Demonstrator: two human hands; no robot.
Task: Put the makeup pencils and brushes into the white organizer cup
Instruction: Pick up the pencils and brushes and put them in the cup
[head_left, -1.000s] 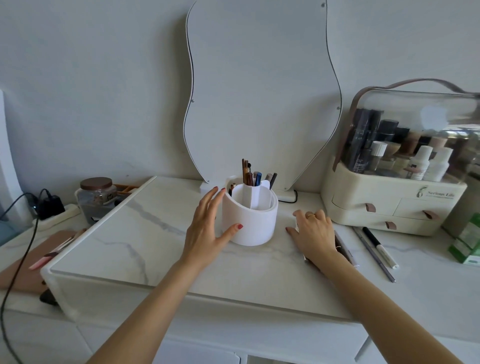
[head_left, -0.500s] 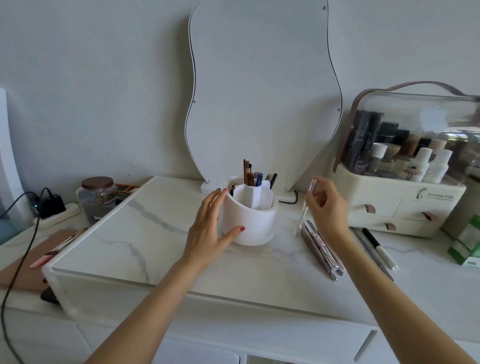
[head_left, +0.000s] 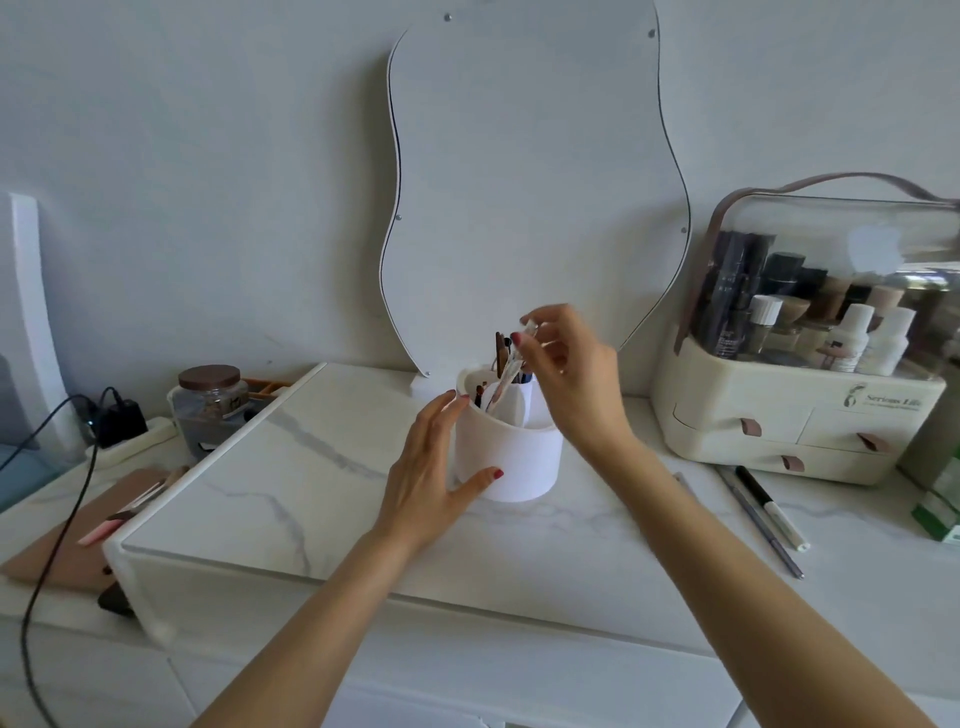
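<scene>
The white organizer cup (head_left: 511, 460) stands on a raised marble-top box (head_left: 291, 483), with several pencils and brushes upright in its back compartments. My left hand (head_left: 434, 467) rests against the cup's left side, fingers spread around it. My right hand (head_left: 569, 374) hovers above the cup and pinches the top of a clear-handled makeup brush (head_left: 506, 376), whose lower end dips into a front compartment. Two pencils (head_left: 763, 512), one white and one grey, lie on the counter to the right. My right arm hides the ones that lay by the cup.
A wavy mirror (head_left: 530, 171) leans on the wall behind the cup. A cream cosmetics case (head_left: 795, 410) with bottles stands at the right. A jar (head_left: 210, 400), a power strip with cable (head_left: 111, 421) and a brown board (head_left: 67, 545) sit at the left.
My right hand picked a clear-handled brush from the pile right of the cup, lifted it and carried it left over the cup. My left hand stayed on the cup's side.
</scene>
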